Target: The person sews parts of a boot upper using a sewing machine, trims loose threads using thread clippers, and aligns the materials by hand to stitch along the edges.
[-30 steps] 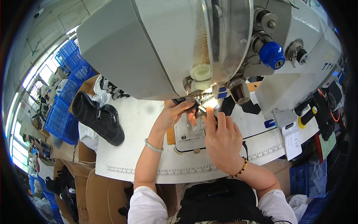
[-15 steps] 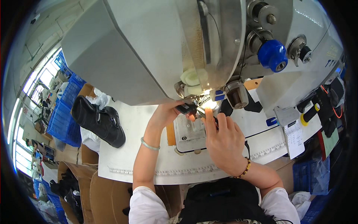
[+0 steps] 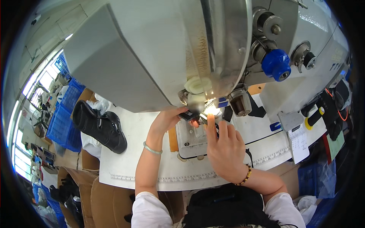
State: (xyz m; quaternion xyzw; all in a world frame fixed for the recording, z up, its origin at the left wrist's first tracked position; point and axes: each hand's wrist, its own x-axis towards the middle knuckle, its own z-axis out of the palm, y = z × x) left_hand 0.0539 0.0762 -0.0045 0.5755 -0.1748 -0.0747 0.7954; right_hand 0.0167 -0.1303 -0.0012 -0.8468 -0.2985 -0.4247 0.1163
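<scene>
Reaching up under the sewing machine (image 3: 159, 53), both hands: left (image 3: 165, 121) pinches a small dark piece (image 3: 189, 115), right (image 3: 224, 150) presses flat, fingers extended

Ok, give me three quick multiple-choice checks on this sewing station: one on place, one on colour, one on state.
1. Where does the black shoe lie?
A. left part of the table
B. under the needle
C. in a blue crate

2. What colour is the round knob on the machine?
A. red
B. blue
C. green

3. How is the right hand held?
A. clenched in a fist
B. off the table
C. fingers stretched toward the lit needle area

A: it rests on the white table, left of the left hand.
B: plainly blue.
C: fingers point at the light.
</scene>
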